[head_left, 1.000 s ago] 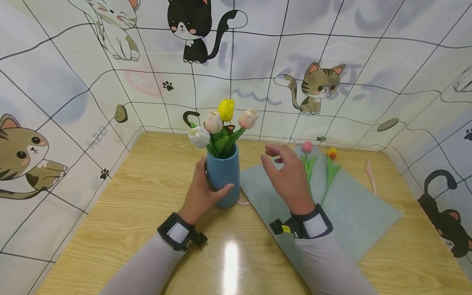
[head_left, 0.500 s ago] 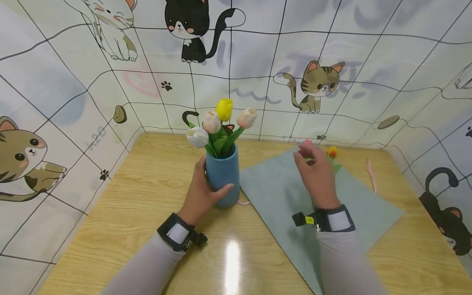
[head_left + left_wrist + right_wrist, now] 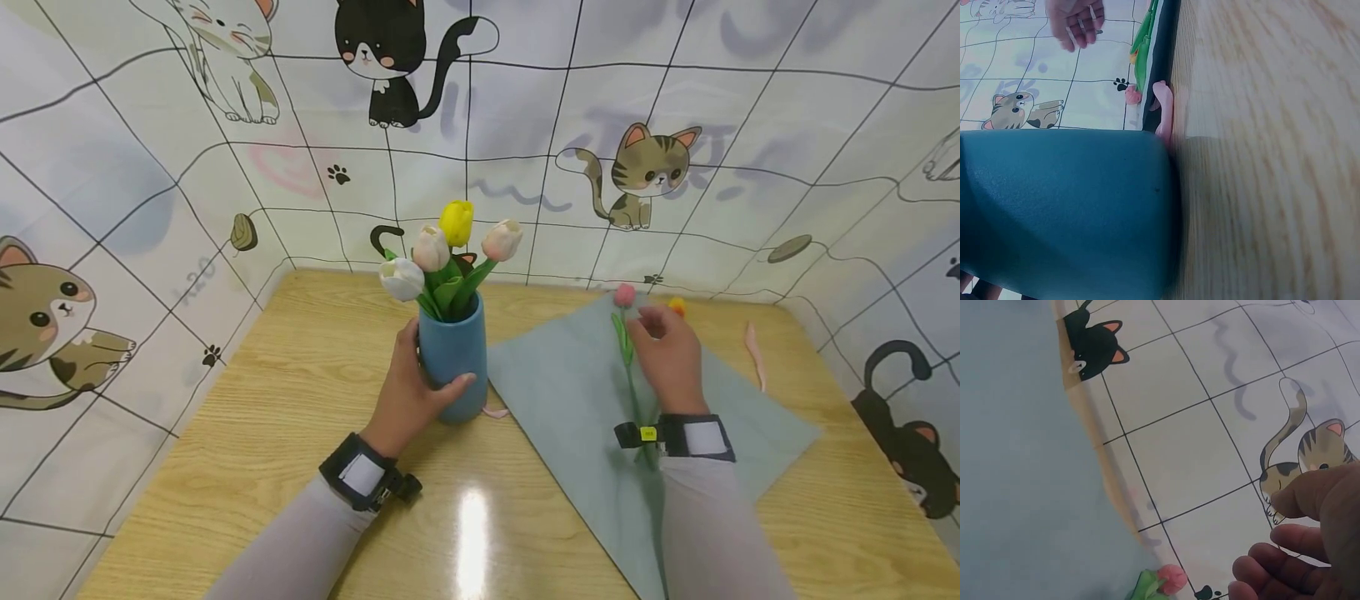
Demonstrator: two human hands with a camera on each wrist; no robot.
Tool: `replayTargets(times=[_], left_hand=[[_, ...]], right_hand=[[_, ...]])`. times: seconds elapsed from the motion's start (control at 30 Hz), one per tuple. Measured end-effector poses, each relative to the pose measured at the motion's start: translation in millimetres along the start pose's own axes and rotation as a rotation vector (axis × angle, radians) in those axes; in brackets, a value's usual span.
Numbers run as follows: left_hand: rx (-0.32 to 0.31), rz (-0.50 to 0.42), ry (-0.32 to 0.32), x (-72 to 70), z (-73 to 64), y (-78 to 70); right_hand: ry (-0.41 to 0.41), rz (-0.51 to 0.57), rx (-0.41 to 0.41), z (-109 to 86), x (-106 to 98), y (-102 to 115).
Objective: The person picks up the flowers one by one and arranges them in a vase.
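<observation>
Left hand (image 3: pixel 408 392) fingers wrapped round blue vase (image 3: pixel 453 357); right hand (image 3: pixel 669 354) fingers loosely curled, hovering over tulips (image 3: pixel 624 327) on mat (image 3: pixel 570 392), gripping nothing

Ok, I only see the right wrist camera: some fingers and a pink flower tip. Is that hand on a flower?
Observer: It's over one. In the head view the right hand covers the orange tulip; only the bloom peeks out. I can't see a grip.
Operator: What are the flowers lying on?
Observer: A grey-green mat, with the pink tulip just beside the hand.
Operator: And the other hand?
Observer: The left hand grips a blue vase with four tulips in it.
</observation>
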State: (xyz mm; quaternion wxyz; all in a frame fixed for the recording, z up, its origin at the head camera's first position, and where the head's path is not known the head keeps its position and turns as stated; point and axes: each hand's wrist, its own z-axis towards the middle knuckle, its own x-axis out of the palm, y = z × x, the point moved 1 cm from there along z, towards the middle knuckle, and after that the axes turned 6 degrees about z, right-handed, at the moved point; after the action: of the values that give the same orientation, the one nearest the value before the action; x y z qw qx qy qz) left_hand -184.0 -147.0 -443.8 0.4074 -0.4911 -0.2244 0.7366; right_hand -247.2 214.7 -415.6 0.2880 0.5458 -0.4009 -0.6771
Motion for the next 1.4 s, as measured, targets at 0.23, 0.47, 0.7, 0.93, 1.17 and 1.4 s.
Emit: replayTargets(times=[0.23,0.47,0.7,0.93,1.17,1.4], left_hand=[[-0.001,-0.002,-0.001,-0.3,0.3,-0.9],[-0.017,-0.016,0.001,-0.4,0.7,-1.5],[-0.017,0.002,-0.001,0.5,0.3,-1.1],[-0.024,0.013,0.007,0.7,0.1,-0.7],[-0.029,0.003,0.008,0.9,-0.7,-0.7],[-0.038,-0.008,0.01,0.8,-0.9,-1.3]], right_hand=[[0.126,-0.087,0.157,8.7,-1.1,-20.0],[0.233,-0.219,0.221,10.4,0.0,-27.3],[0.357,-0.359,0.234,11.0,-2.4,-33.0],[0.406,-0.415,0.179,6.4,-1.8,-38.2],[0.408,-0.468,0.165,4.3,0.7,-38.4],[0.389,-0.466,0.186,4.2,0.5,-37.9]])
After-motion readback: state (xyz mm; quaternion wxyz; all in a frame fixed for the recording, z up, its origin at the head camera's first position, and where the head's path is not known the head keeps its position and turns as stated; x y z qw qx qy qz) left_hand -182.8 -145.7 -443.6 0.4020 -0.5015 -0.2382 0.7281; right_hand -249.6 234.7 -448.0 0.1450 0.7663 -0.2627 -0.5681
